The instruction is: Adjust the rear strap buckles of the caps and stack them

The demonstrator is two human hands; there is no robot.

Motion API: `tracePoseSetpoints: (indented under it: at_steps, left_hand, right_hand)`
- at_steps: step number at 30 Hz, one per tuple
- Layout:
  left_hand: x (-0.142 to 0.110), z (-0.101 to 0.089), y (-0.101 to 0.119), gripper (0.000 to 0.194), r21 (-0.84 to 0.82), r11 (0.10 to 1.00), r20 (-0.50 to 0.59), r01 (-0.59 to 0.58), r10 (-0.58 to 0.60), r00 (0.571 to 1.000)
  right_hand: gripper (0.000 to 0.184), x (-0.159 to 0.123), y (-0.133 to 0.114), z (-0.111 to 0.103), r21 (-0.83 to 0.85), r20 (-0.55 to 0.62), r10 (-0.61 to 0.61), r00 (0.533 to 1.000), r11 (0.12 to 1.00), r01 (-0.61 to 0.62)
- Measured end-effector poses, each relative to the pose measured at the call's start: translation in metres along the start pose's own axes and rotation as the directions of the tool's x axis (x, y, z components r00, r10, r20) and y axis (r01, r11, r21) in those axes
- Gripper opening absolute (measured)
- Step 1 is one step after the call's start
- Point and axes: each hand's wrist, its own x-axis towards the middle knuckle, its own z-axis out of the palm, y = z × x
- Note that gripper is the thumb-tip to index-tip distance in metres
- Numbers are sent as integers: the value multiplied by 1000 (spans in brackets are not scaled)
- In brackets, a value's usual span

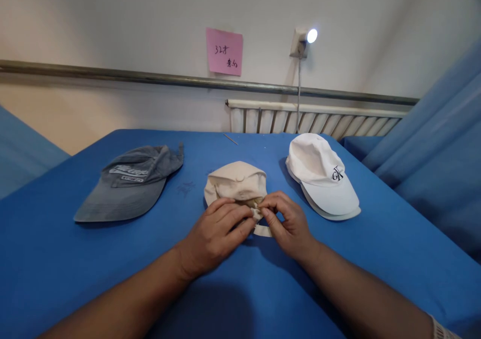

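Note:
A beige cap [237, 177] lies in the middle of the blue-covered table, its crown button facing up and its near opening toward me. My left hand [216, 233] is closed over the near left edge of the cap, fingers bent onto the fabric. With thumb and index finger my right hand [283, 221] pinches the near right edge, by the opening. A pale strap end [263, 230] sticks out below, between the two hands. The fingertips and folded fabric hide the details of the strap.
To the left sits a grey cap [131, 181] with white lettering. White caps [319, 166], apparently stacked, lie to the right. A thin stick [230, 139] rests near the far edge. Behind are a radiator [270, 118], a rail [158, 78] and a blue curtain [443, 128].

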Motion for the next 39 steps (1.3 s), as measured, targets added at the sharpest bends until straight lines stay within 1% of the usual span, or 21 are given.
tracePoseSetpoints:
  at_steps: [2, 5, 7, 9, 11, 13, 16, 18, 20, 23, 24, 27, 29, 34, 39]
  left_hand:
    - [-2, 2, -1, 17, -3, 999, -23, 44, -44, 999]
    - [-4, 6, -3, 17, -70, 981, -25, 178, -180, 983]
    - [-7, 8, -4, 19, -121, 952, -21, 282, -287, 958]
    - [-8, 9, -4, 21, -162, 910, -11, 381, -388, 922]
    - [-10, 9, -4, 23, -195, 869, 6, 455, -463, 886]
    - [-10, 9, -2, 23, -222, 842, 30, 491, -498, 867]
    - [-10, 7, -1, 24, -253, 818, 86, 517, -513, 854]
    - [-10, 7, 0, 24, -257, 812, 123, 524, -511, 851]
    - [-12, 7, 0, 26, -253, 814, 137, 523, -505, 852]
    - [-14, 7, 2, 37, -255, 815, 123, 520, -506, 854]
    - [-14, 7, 3, 37, -260, 815, 116, 518, -506, 855]
    - [-12, 5, 4, 22, -258, 836, 85, 485, -480, 873]
    - [-10, 4, 5, 15, -242, 859, 59, 451, -451, 890]
    - [-8, 3, 4, 21, -226, 891, 11, 395, -403, 915]
    - [-11, 5, 4, 24, -211, 908, 5, 362, -369, 929]
  right_hand:
    - [18, -1, -1, -3, -37, -16, -32, 999, 999, 31]
    - [29, -1, -3, -7, -94, -34, -127, 991, 988, 123]
    - [43, 0, -4, -8, -145, -12, -191, 981, 971, 188]
    - [56, -1, -4, -6, -205, 51, -222, 974, 952, 227]
    - [61, -1, -3, -1, -257, 119, -213, 970, 937, 238]
    - [61, -3, -1, 4, -301, 144, -192, 971, 926, 228]
    - [58, -4, 2, 10, -344, 126, -168, 978, 917, 202]
    - [55, -5, 3, 11, -338, 122, -169, 978, 919, 202]
    - [52, -5, 4, 11, -313, 121, -173, 977, 928, 203]
    - [43, -6, 4, 9, -282, 118, -167, 979, 940, 194]
    - [40, -7, 3, 9, -276, 111, -160, 981, 943, 186]
    - [32, -7, 3, 8, -269, 97, -140, 985, 950, 161]
    - [32, -7, 2, 7, -263, 96, -132, 987, 952, 153]
    - [43, -6, -3, 5, -303, 115, -154, 981, 936, 182]
    - [31, -6, -7, 0, -369, 111, -183, 977, 905, 211]
